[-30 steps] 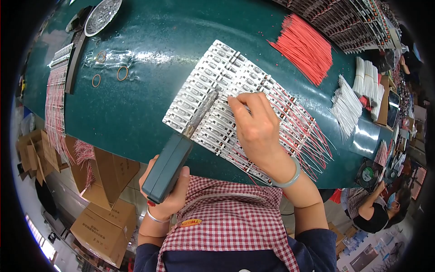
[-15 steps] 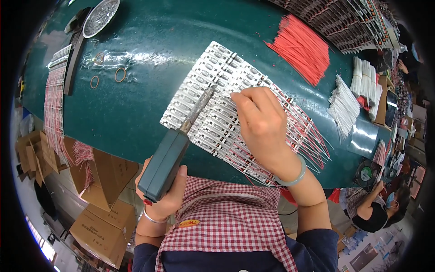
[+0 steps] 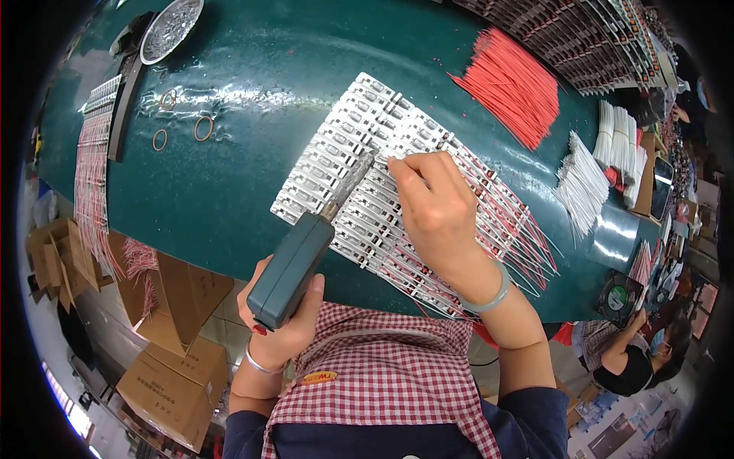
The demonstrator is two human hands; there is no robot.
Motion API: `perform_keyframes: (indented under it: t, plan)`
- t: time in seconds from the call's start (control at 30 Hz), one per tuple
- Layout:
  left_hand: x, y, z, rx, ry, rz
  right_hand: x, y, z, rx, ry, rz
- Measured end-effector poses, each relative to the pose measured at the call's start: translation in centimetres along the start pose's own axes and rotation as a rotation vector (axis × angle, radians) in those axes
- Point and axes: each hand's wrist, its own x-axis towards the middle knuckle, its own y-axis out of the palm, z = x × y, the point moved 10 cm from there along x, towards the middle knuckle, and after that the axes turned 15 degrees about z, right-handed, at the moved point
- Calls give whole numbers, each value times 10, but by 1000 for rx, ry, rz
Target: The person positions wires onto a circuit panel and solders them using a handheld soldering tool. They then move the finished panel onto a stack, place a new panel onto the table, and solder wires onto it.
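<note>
– Green worktop [image 3: 210, 210], shiny, with a carton [image 3: 172, 394] on the floor below its left end. What lies in the middle?

– White board [image 3: 321, 162], made of small pieces in rows. It lies flat and slanted, right in front of the person, with red and white wires [image 3: 527, 249] trailing from its right side.

– And the left grip [image 3: 300, 327]?

– Clamped around the green handle of a tool [image 3: 292, 268]. The tool's grey shaft points up and right over the board; I can't tell whether its tip touches.

– How about the right grip [image 3: 440, 210]?

– Over the board, thumb and forefinger together just beside the tip. Anything between them is too small to make out. There's a pale bangle [image 3: 493, 297] on that wrist.

– What else is around?

– Toward the far right, a red pile [image 3: 511, 88] of wires, then a white pile [image 3: 582, 185]. At the far left, a bowl [image 3: 172, 34], with some thin rings [image 3: 196, 131] nearer. Off to the right sits a co-worker [image 3: 627, 371] in a black top.
</note>
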Motion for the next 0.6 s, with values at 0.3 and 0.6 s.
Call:
perform_keyframes:
  t: [0.3, 0.6]
  plan:
    - [9, 5, -7, 17, 48, 30, 0, -1, 0, 19, 7, 13]
    - [5, 4, -5, 51, 57, 19, -1, -1, -1, 30, 6, 12]
